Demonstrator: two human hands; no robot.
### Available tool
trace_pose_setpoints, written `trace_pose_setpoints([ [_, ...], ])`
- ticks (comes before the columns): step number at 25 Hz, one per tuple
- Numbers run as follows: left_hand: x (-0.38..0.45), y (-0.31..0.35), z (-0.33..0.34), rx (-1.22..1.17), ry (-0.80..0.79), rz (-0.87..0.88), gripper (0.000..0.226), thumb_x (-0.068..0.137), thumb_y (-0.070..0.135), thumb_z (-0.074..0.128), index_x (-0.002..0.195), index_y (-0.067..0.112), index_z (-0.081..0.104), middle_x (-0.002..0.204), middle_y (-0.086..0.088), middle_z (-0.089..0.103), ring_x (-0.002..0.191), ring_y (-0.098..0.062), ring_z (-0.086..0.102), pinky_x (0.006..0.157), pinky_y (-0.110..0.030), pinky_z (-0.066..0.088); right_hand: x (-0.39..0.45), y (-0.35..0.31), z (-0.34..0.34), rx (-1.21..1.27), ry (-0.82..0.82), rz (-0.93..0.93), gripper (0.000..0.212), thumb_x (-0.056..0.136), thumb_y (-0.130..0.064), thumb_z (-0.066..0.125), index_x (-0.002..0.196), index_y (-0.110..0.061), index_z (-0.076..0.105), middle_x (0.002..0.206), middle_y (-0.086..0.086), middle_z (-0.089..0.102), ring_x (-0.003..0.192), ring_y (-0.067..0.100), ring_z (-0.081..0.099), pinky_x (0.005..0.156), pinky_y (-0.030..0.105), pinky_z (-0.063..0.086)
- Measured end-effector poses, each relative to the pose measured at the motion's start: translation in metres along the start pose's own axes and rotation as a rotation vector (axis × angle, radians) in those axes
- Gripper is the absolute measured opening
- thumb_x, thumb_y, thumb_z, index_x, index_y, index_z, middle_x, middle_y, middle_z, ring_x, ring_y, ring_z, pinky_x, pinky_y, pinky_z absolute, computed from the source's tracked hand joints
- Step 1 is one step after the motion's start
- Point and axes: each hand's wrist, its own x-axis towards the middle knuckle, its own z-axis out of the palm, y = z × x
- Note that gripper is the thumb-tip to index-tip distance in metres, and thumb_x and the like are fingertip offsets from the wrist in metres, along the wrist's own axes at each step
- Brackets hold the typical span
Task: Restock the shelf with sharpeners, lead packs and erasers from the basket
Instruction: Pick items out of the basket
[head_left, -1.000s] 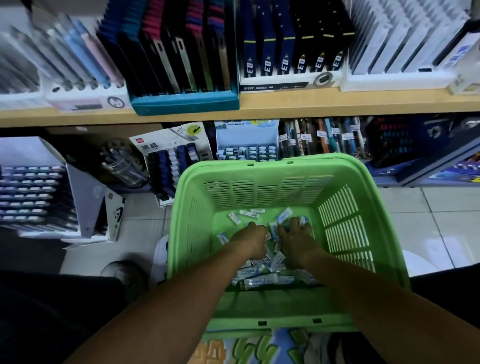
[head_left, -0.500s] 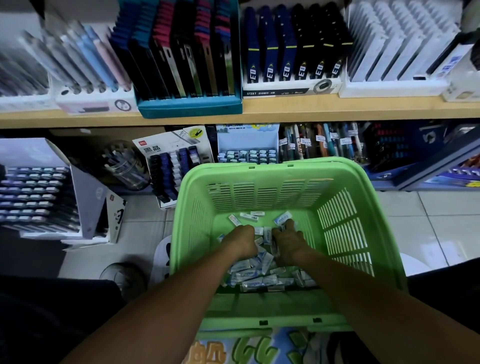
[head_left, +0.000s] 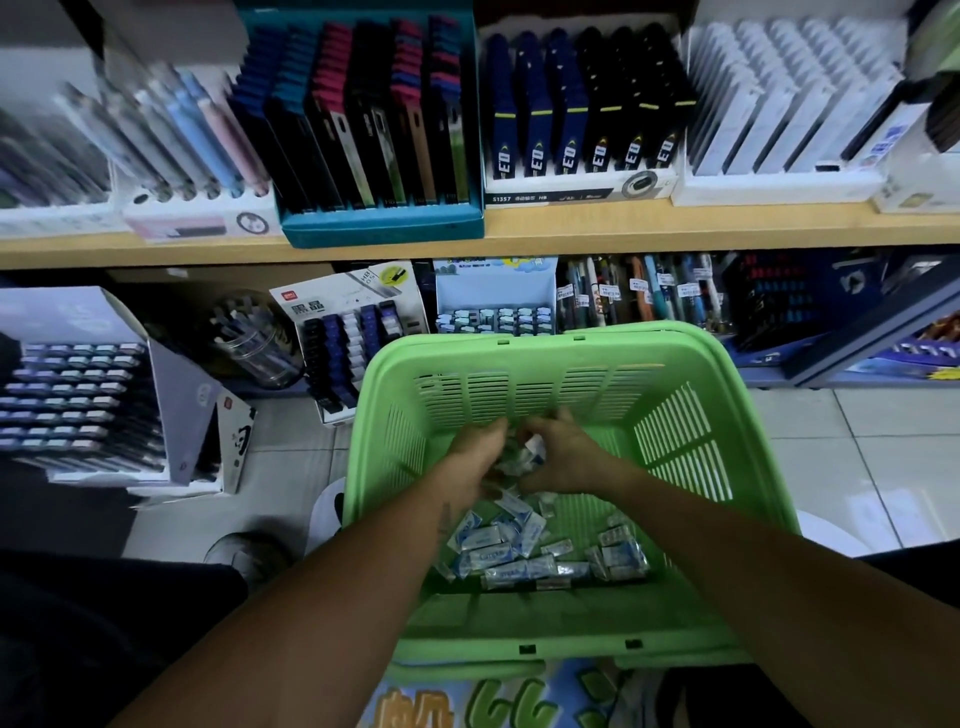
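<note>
Scooping wrapped erasers (head_left: 519, 454) between left hand (head_left: 475, 452) and right hand (head_left: 563, 457), fingers curling round them, inside the basket (head_left: 727, 597); more are lying loose below. Light, slick-wrapped, probably slipping; cupping underneath beats pinching.

Basket (head_left: 561, 348) open on top, its slotted walls fencing all sides; shelf (head_left: 675, 228) edge overhangs the packed display boxes (head_left: 496, 317) behind.
</note>
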Motion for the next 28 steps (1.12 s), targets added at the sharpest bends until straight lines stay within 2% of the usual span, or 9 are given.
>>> trace_pose_setpoints([
  [3, -0.004, -0.002, -0.006, -0.359, -0.308, -0.191, 0.079, 0.089, 0.077, 0.038, 0.121, 0.011, 0.067, 0.117, -0.020, 0.069, 0.112, -0.041, 0.063, 0.090, -0.062, 0.050, -0.008, -0.022, -0.007, 0.076, -0.065, -0.104, 0.068, 0.072, -0.026, 0.086, 0.132, -0.026, 0.054, 0.117, 0.003, 0.034, 0.115, 0.027, 0.043, 0.107, 0.038, 0.043],
  [6, -0.012, -0.001, -0.012, -0.542, -0.397, -0.190, 0.079, 0.089, 0.077, 0.036, 0.119, 0.012, 0.069, 0.115, -0.021, 0.071, 0.108, -0.042, 0.065, 0.092, -0.066, 0.048, -0.014, -0.037, -0.019, 0.141, -0.138, -0.173, 0.064, 0.070, -0.026, 0.088, 0.126, -0.026, 0.057, 0.119, 0.000, 0.039, 0.123, 0.027, 0.045, 0.106, 0.045, 0.047],
  [8, -0.021, 0.002, -0.017, -0.567, -0.367, -0.154, 0.071, 0.092, 0.070, 0.039, 0.108, 0.010, 0.072, 0.105, -0.018, 0.074, 0.101, -0.036, 0.066, 0.091, -0.055, 0.053, -0.019, -0.044, -0.032, 0.251, -0.197, -0.156, 0.064, 0.072, -0.017, 0.087, 0.128, -0.027, 0.057, 0.119, 0.002, 0.053, 0.115, 0.027, 0.058, 0.096, 0.047, 0.055],
  [10, -0.026, 0.004, -0.021, -0.594, -0.362, -0.112, 0.054, 0.092, 0.058, 0.052, 0.093, 0.009, 0.074, 0.091, -0.016, 0.074, 0.084, -0.031, 0.066, 0.076, -0.040, 0.057, -0.023, -0.049, -0.048, 0.485, -0.244, -0.124, 0.062, 0.074, 0.000, 0.081, 0.126, -0.023, 0.059, 0.116, 0.006, 0.061, 0.101, 0.023, 0.066, 0.084, 0.041, 0.060],
  [12, -0.031, 0.005, -0.026, -0.587, -0.317, -0.069, 0.042, 0.086, 0.046, 0.063, 0.088, 0.006, 0.074, 0.095, -0.017, 0.071, 0.074, -0.030, 0.067, 0.065, -0.037, 0.058, -0.025, -0.054, -0.058, 0.731, -0.248, -0.077, 0.058, 0.067, 0.014, 0.079, 0.117, -0.012, 0.064, 0.106, 0.011, 0.063, 0.082, 0.019, 0.067, 0.068, 0.032, 0.061],
  [15, -0.037, 0.006, -0.030, -0.563, -0.225, -0.024, 0.043, 0.076, 0.038, 0.069, 0.100, 0.002, 0.071, 0.113, -0.019, 0.065, 0.084, -0.034, 0.063, 0.068, -0.039, 0.058, -0.030, -0.056, -0.062, 0.497, -0.058, -0.127, 0.059, 0.074, 0.020, 0.069, 0.122, -0.015, 0.062, 0.115, 0.010, 0.065, 0.094, 0.025, 0.068, 0.079, 0.038, 0.061],
  [19, -0.063, 0.013, -0.035, -0.539, -0.210, 0.027, 0.038, 0.091, 0.038, 0.058, 0.081, 0.003, 0.069, 0.077, -0.016, 0.070, 0.065, -0.029, 0.064, 0.057, -0.029, 0.052, -0.041, -0.064, -0.064, 0.511, -0.011, -0.106, 0.047, 0.076, 0.012, 0.074, 0.113, -0.016, 0.066, 0.112, 0.005, 0.069, 0.097, 0.022, 0.069, 0.080, 0.031, 0.059],
  [25, -0.108, 0.042, -0.058, -0.471, -0.215, 0.125, 0.024, 0.094, 0.025, 0.056, 0.080, 0.006, 0.058, 0.063, -0.012, 0.060, 0.051, -0.022, 0.052, 0.041, -0.018, 0.041, -0.053, -0.091, -0.083, 0.622, 0.080, -0.141, 0.029, 0.082, 0.008, 0.059, 0.097, -0.012, 0.075, 0.102, 0.003, 0.075, 0.108, 0.022, 0.063, 0.099, 0.035, 0.045],
  [28, -0.139, 0.059, -0.076, -0.392, -0.201, 0.200, 0.014, 0.090, 0.015, 0.055, 0.079, 0.006, 0.058, 0.068, -0.014, 0.061, 0.055, -0.021, 0.054, 0.044, -0.018, 0.043, -0.060, -0.118, -0.085, 0.706, 0.120, -0.220, 0.023, 0.082, 0.007, 0.059, 0.089, -0.008, 0.074, 0.092, 0.006, 0.074, 0.096, 0.020, 0.065, 0.085, 0.030, 0.047],
])
